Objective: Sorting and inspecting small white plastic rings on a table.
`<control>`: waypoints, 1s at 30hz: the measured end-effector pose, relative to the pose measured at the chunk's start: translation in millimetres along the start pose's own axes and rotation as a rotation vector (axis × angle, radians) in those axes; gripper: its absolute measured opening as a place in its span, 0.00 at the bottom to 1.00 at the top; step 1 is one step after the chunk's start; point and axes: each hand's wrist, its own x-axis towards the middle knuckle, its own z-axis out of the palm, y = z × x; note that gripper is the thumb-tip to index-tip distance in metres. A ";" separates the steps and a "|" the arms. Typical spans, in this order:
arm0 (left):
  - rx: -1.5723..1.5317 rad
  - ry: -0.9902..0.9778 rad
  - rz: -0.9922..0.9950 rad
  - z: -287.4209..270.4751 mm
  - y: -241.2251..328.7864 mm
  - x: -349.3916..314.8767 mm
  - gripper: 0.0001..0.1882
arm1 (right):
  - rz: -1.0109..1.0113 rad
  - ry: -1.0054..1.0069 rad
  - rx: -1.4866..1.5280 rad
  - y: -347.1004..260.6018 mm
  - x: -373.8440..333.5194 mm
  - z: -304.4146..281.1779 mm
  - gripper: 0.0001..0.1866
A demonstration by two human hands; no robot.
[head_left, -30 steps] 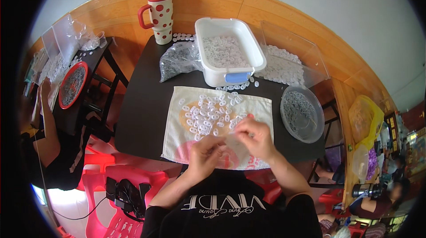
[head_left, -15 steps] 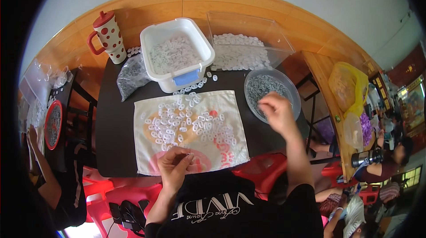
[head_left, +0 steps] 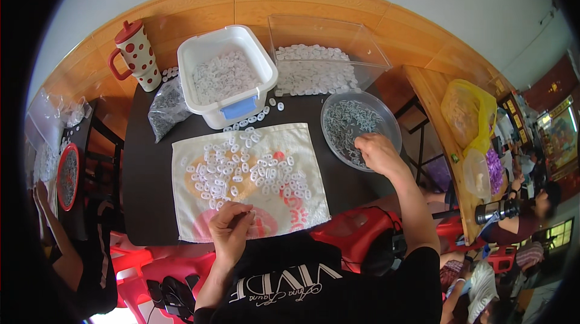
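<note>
My left hand (head_left: 230,232) is over the near edge of a cream towel (head_left: 314,194), thumb and fingertips pinched together; whatever sits between them is too small to name. On the towel lies a loose spread of small white oval plastic pieces with two holes (head_left: 220,170). My right hand (head_left: 382,153) reaches to the near right side of a round grey bowl (head_left: 396,134). Its fingertips are pressed together among small grey metal pieces (head_left: 356,120), which look like screws. What those fingers hold is hidden.
Behind the towel stand a white tub (head_left: 266,85) of small pieces, a clear box (head_left: 368,58) with white pieces, a bag of grey pieces (head_left: 168,109) and a spotted tumbler (head_left: 138,58). Another person's arm (head_left: 57,221) is at left, near a red basin (head_left: 62,200).
My right hand has come down from above the bowl into the grey pieces. The left hand stays pinched over the towel's near edge. The whole view has shifted slightly.
</note>
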 end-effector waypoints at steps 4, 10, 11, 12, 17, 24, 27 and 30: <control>-0.039 0.020 -0.043 4.4 5.9 1.5 0.08 | 0.010 -0.026 -0.041 -10.0 5.3 -7.4 0.11; -0.090 0.001 -0.067 9.1 6.2 3.3 0.07 | 0.125 0.098 0.395 -6.9 -4.8 -15.2 0.11; -0.095 -0.029 -0.069 8.9 5.0 5.3 0.08 | 0.148 0.136 0.578 -20.6 -0.3 -16.4 0.09; -0.099 -0.056 -0.071 8.8 3.4 7.2 0.08 | 0.053 0.217 0.633 -37.4 0.1 -21.4 0.06; -0.185 -0.098 -0.049 5.9 -11.3 9.0 0.14 | -0.088 0.211 1.084 -147.6 12.6 9.4 0.06; -0.169 -0.131 0.013 4.1 -12.1 4.8 0.20 | -0.212 0.106 1.085 -211.9 36.4 48.8 0.05; -0.114 -0.122 0.037 3.8 -10.0 4.5 0.20 | -0.253 0.109 1.012 -213.9 37.3 51.0 0.05; -0.139 -0.101 0.055 4.8 -11.6 4.4 0.21 | -0.255 0.100 0.980 -215.5 36.6 49.8 0.05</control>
